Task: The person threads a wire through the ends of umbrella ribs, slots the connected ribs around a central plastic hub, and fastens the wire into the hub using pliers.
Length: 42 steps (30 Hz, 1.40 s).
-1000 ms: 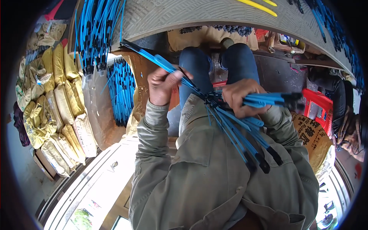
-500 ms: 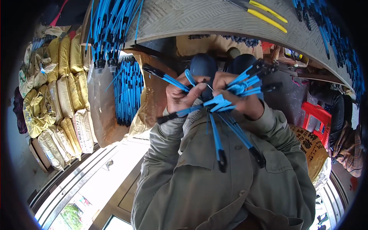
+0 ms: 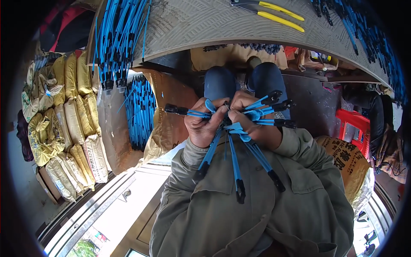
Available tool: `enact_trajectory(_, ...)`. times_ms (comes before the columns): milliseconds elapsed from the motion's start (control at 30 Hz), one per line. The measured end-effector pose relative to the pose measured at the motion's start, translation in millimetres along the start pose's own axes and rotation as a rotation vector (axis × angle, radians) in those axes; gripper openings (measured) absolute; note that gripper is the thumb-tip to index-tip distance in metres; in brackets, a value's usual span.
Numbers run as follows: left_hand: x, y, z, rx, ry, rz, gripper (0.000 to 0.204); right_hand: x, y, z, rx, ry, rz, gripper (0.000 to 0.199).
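Close in front of my chest, my left hand (image 3: 205, 126) and my right hand (image 3: 256, 122) meet around a spread bundle of blue strips with black end pieces (image 3: 235, 167). Its strips fan out to both sides and down towards me. With thumb and fingers pinched, each hand works at the middle of the bundle, where something thin and dark sticks up between the fingertips. What that thin piece is, I cannot make out. The fingers of both hands partly hide the bundle's centre.
Ahead stands a grey textured table (image 3: 192, 30) bearing yellow-handled pliers (image 3: 280, 16) and blue strips at both ends. To the left, an open sack (image 3: 171, 96) adjoins more upright blue strips (image 3: 140, 109), beside stacked yellowish sacks (image 3: 70, 120). A red plastic stool (image 3: 354, 128) sits at the right.
The hands have drawn closer together over the bundle, and its strips have turned slightly. The whole view has shifted a little, moving the table and pliers leftward in the picture.
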<state>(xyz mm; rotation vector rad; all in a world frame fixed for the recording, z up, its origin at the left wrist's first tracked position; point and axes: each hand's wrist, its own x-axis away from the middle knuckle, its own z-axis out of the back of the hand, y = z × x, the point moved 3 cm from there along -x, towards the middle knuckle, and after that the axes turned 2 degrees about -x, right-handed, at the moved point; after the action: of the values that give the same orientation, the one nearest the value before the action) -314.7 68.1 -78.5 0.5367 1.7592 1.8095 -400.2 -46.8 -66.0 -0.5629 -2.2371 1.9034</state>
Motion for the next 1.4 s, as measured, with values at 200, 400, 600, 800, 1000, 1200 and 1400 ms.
enact_trajectory(200,5,12,-8,-0.107,0.056,-0.105,0.02,4,-2,-2,-0.07,0.056,-0.039,0.016)
enact_trajectory(400,9,13,-9,-0.141,0.061,-0.106,0.021,4,-3,-4,-0.129,0.077,-0.065,0.015)
enact_trajectory(600,6,14,-12,-0.15,0.02,-0.163,0.018,-2,-1,-3,-0.25,0.159,-0.176,0.016)
enact_trajectory(800,-10,2,-2,0.037,-0.164,-0.051,0.013,-8,3,4,-0.168,0.134,-0.1,0.017)
enact_trajectory(1000,-23,-29,6,0.442,-0.214,0.19,0.02,-14,-2,3,-0.202,0.137,-0.099,0.015)
enact_trajectory(1200,-21,-27,0,0.332,-0.354,0.149,0.021,-19,2,5,-0.296,0.141,-0.062,0.013)
enact_trajectory(1400,-23,-33,10,0.602,-0.446,0.369,0.015,-30,-3,2,-0.33,-0.065,-0.258,0.012)
